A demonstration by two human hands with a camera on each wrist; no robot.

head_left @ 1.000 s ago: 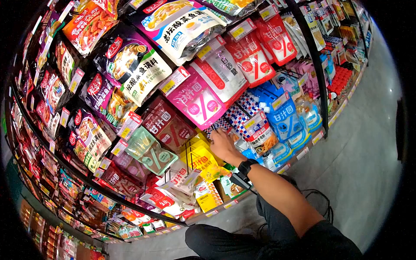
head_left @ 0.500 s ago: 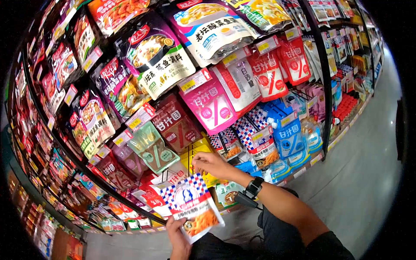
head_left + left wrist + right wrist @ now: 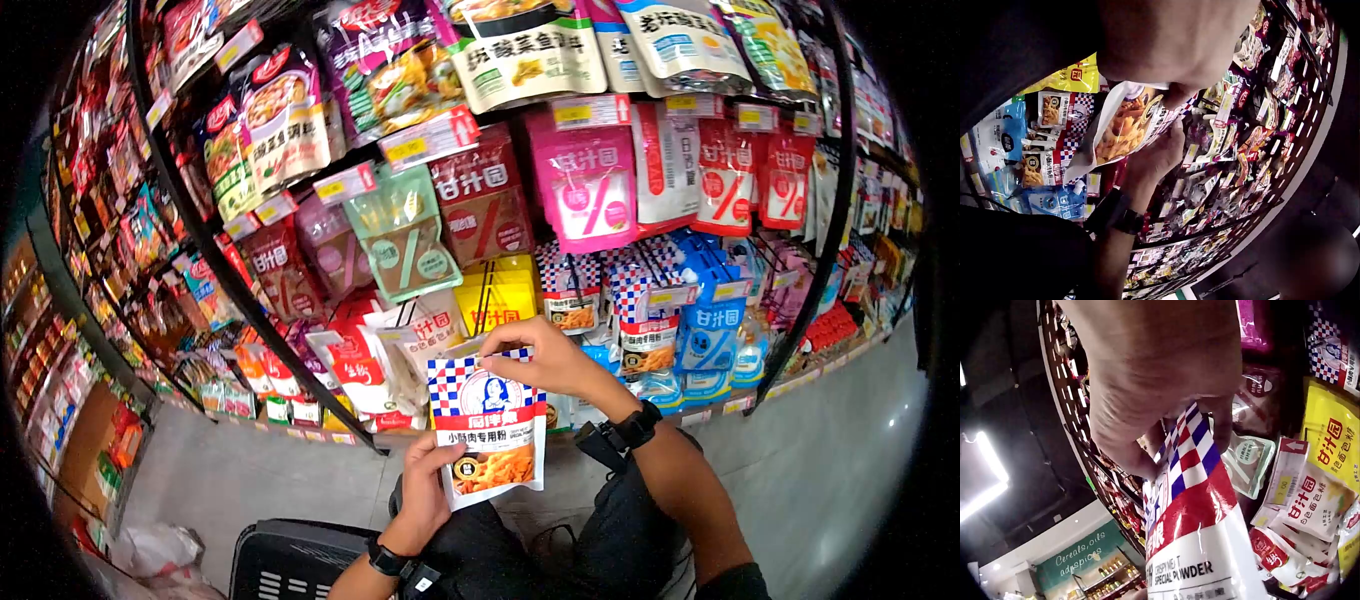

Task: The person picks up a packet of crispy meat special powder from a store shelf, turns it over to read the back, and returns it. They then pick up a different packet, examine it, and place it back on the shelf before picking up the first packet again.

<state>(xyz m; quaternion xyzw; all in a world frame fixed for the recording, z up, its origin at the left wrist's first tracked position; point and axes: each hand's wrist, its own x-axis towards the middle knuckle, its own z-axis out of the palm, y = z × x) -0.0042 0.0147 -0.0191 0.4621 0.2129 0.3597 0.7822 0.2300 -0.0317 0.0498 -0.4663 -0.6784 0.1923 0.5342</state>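
Observation:
A packet of crispy meat powder (image 3: 487,428), with blue, red and white checks and a picture of fried food, is held upright in front of the shelves. My left hand (image 3: 428,490) grips its lower left edge, thumb on the front. At the top edge, my right hand (image 3: 545,360) pinches the packet. The right wrist view shows the right hand (image 3: 1160,387) with fingers curled at the checked top of the packet (image 3: 1200,531). In the left wrist view, both the left hand (image 3: 1172,44) and the right hand (image 3: 1163,153) are on the packet (image 3: 1125,128).
Matching checked packets (image 3: 648,330) hang on the rack beside blue packets (image 3: 712,330). Yellow packets (image 3: 497,290) hang behind the right hand. Pink packets (image 3: 590,190) and a green one (image 3: 403,235) hang higher. A black basket (image 3: 290,560) stands on the floor at lower left.
My right hand has come from the hanging packets to the top of the powder packet. The packet, in my left hand half a second ago, has moved right and up. The head view has turned left.

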